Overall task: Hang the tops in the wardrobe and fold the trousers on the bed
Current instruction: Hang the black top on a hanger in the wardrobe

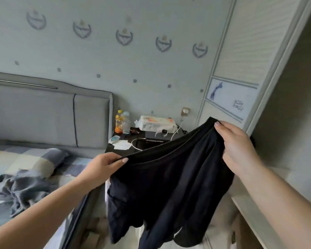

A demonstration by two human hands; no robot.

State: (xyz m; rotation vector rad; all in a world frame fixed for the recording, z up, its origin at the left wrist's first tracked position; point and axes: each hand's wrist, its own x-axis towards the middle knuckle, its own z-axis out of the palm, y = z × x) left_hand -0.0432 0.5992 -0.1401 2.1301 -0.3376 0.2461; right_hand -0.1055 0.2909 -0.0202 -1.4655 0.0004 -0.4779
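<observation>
Both hands, left hand (104,164) and right hand (235,146), pinch the top edge of a dark garment (169,180) stretched between them and hanging below, clear of the bed (25,177) at left; thin pinches risk an edge slipping free.

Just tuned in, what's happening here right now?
A person stands between the bed and the wardrobe, holding up a black garment in the air. The left hand pinches one end of its top edge and the right hand grips the other, so it hangs spread out. It has not been hung or folded yet. A grey garment lies crumpled on the bed.
</observation>
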